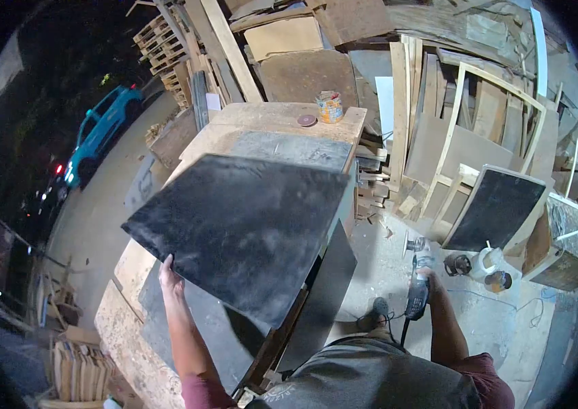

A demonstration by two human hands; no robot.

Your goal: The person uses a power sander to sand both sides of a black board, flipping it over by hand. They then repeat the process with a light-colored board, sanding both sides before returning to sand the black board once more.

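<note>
A large black panel [241,225] is tilted over the workbench, its surface dull with pale smudges. My left hand [171,278] grips the panel's near left edge, thumb on top; the other fingers are hidden beneath. Away from the panel, at my right side, my right hand [426,278] is wrapped round an angle grinder [417,298]. The grinder's disc end points forward, and its cord runs down past my leg. Under the panel show the workbench's grey top sheet [200,320] and a dark rail [272,358].
On the workbench's far end [241,112] stand an orange-labelled can [330,108] and a sanding disc [307,120]. Another black panel [497,208] leans at right, near jars [498,280]. Timber and a wooden frame [459,75] line the back. A blue vehicle [105,129] is outside, left.
</note>
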